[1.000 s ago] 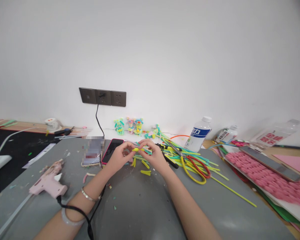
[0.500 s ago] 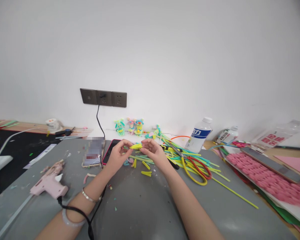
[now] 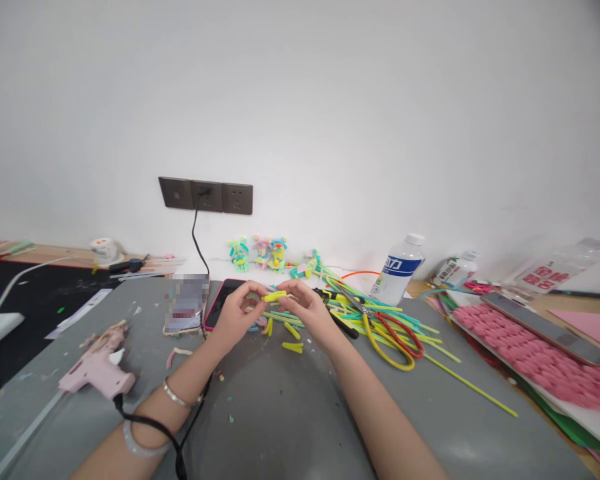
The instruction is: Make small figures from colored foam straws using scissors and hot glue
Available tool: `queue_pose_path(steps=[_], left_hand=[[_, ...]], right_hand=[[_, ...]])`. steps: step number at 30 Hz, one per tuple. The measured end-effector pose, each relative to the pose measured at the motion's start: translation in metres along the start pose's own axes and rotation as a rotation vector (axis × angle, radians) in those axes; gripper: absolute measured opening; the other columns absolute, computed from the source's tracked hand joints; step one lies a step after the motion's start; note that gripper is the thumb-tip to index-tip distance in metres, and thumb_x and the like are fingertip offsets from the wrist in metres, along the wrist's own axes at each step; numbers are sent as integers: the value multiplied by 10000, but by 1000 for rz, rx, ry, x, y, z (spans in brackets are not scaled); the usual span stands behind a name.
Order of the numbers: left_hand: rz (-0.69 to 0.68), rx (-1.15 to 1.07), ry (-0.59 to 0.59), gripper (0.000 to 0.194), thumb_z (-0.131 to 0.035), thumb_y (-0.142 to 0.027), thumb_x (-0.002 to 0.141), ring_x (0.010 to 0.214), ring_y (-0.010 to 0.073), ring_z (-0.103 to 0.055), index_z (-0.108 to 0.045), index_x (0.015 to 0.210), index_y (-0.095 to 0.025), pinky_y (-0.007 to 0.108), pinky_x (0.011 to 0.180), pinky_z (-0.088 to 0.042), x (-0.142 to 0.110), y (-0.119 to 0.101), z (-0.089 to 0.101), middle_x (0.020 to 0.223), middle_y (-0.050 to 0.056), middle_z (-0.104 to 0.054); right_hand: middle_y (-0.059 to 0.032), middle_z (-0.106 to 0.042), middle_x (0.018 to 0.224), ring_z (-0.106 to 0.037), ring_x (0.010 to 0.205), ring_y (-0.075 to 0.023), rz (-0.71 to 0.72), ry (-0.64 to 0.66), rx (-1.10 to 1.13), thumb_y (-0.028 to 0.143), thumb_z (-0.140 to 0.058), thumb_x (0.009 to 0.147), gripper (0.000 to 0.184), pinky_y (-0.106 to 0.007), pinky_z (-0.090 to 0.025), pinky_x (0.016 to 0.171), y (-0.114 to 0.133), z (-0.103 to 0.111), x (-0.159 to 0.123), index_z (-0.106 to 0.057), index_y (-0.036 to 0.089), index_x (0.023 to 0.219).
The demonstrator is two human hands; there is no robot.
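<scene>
A short bent piece of yellow pipe cleaner [image 3: 275, 296] is held above the grey mat between both hands. My left hand [image 3: 237, 312] pinches its left end between thumb and fingertips. At its right end, the thumb and fingers of my right hand [image 3: 307, 310] close on it. More short yellow pieces, one a folded piece [image 3: 293, 347], lie on the mat just below the hands. Right of my right hand is a pile of green and yellow pipe cleaners [image 3: 415, 331], with red-and-yellow-handled scissors [image 3: 387, 340] on top.
A pink glue gun [image 3: 97, 373] lies at left, its black cord crossing my left forearm. Behind the hands are a pink-edged phone [image 3: 221, 303] and small pipe-cleaner figures [image 3: 277, 253] by the wall. A bottle [image 3: 397, 270] and pink knitted piece [image 3: 545, 353] are at right.
The fingers have shifted on the yellow piece: it came more into view between the hands, then turned slightly, its right end tipping up. The things on the mat have stayed in place.
</scene>
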State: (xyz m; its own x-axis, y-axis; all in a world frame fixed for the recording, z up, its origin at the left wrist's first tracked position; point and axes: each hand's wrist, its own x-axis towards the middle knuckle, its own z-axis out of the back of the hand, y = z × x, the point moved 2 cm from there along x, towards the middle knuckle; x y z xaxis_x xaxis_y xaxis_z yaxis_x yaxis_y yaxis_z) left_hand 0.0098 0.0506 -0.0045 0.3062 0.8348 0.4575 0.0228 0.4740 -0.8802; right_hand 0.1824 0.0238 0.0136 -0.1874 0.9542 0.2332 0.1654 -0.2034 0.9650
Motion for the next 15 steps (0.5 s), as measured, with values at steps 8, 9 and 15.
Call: queue_pose_path(steps=[8, 9, 15], left_hand=[[-20, 8, 5, 48, -617, -188, 851, 790, 147, -598, -591, 890, -197, 242, 671, -533, -1, -4, -2, 887, 11, -579], [-26, 11, 8, 48, -613, -180, 851, 791, 147, -599, -591, 890, -197, 241, 674, -531, -1, -4, -2, 887, 11, -582], [-65, 20, 29, 53, -594, -154, 850, 831, 155, -611, -597, 888, -191, 244, 710, -520, 0, -5, -2, 893, 24, -608]], right_hand=[[14, -599, 813, -545, 689, -141, -16, 9, 6, 447, -763, 765, 295, -299, -466, 695, 3, -7, -1, -646, 241, 941], [14, -600, 814, -546, 695, -142, -27, 10, 13, 447, -765, 761, 304, -297, -465, 696, 3, -7, -1, -643, 240, 949], [6, -621, 845, -546, 701, -135, -57, 13, 28, 457, -781, 742, 344, -289, -453, 696, 1, -7, -2, -633, 230, 954]])
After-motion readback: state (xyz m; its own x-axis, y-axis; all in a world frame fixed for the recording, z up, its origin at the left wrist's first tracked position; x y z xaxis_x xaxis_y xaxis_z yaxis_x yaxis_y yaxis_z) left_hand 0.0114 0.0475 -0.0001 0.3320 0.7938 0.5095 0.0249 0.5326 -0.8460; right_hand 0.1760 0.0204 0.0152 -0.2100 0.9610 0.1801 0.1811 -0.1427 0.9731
